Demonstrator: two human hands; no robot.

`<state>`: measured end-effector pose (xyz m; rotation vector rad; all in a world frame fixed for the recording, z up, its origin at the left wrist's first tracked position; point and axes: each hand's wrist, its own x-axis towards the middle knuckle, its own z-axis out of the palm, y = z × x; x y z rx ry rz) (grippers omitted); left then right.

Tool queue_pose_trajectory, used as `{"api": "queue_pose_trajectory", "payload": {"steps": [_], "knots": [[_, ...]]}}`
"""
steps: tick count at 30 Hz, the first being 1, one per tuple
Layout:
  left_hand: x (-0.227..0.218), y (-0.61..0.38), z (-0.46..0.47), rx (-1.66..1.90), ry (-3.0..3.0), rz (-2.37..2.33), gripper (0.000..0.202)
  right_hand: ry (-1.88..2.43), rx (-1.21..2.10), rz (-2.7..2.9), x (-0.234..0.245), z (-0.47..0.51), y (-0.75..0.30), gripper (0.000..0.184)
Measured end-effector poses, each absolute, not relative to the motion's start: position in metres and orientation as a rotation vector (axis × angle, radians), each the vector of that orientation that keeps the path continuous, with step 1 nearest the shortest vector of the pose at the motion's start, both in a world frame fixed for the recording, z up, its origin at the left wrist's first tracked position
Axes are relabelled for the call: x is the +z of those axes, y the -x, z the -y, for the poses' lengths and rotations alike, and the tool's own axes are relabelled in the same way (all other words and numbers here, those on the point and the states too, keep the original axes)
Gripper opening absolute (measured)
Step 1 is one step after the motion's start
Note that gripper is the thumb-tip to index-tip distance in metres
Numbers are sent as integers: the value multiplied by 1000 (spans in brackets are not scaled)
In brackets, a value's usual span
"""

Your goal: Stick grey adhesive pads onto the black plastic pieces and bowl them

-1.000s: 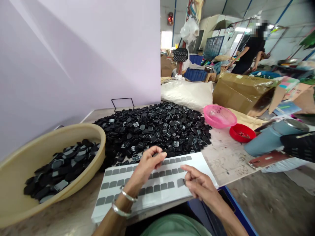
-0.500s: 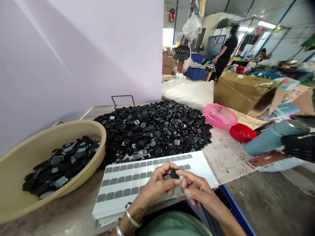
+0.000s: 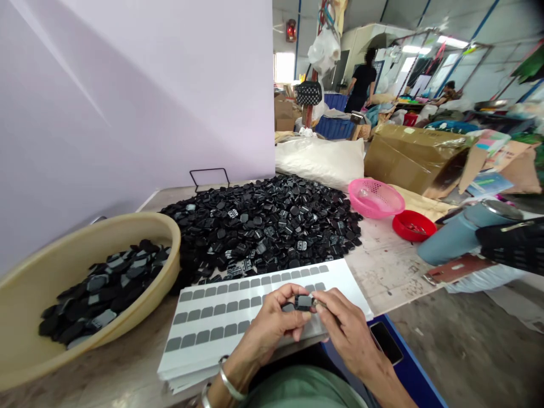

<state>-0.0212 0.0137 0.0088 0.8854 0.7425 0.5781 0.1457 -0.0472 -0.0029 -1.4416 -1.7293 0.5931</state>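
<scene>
My left hand (image 3: pixel 274 317) is closed on a small black plastic piece (image 3: pixel 304 302) with a grey face turned up. The piece is held above the front part of a stack of white sheets (image 3: pixel 340 277) printed with rows of grey rounded patches. My right hand (image 3: pixel 346 320) meets the piece at its right edge, thumb and forefinger pinched together. A thin brownish bit shows between those fingers, too small to name. Beyond the sheets lies a large pile of similar black pieces (image 3: pixel 263 221).
At left stands a cream tub (image 3: pixel 174 238) partly filled with black pieces. To the right are a pink basket (image 3: pixel 376 198), a red bowl (image 3: pixel 414 225) and a blue-grey tumbler (image 3: pixel 454 235). A phone (image 3: pixel 386 343) lies low by my right arm. A person (image 3: pixel 362 85) stands far behind.
The right fingers have closed into a pinch at the black piece's edge; the forefinger was stretched over it before. The piece's grey face now shows. The standing person has moved farther back.
</scene>
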Motion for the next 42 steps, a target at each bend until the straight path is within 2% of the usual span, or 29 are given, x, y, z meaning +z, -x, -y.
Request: {"api": "queue_pose_trajectory", "payload": {"steps": [18, 22, 29, 32, 35, 42], "knots": [[9, 20, -10, 542, -927, -788, 41, 1518, 510, 1877, 0, 50, -144, 30], [1, 18, -11, 561, -1037, -819, 29, 1546, 479, 1953, -2, 50, -140, 30], [13, 28, -36, 743, -1240, -1085, 20, 2009, 297, 1948, -11, 48, -183, 26], [17, 19, -50, 699, -1243, -1052, 17, 2162, 177, 1971, -11, 38, -200, 20], [7, -4, -59, 621, -1312, -964, 17, 2146, 126, 2058, -9, 24, -198, 13], [-26, -28, -65, 584, -1403, -916, 19, 2099, 58, 2148, -8, 10, -181, 13]]}}
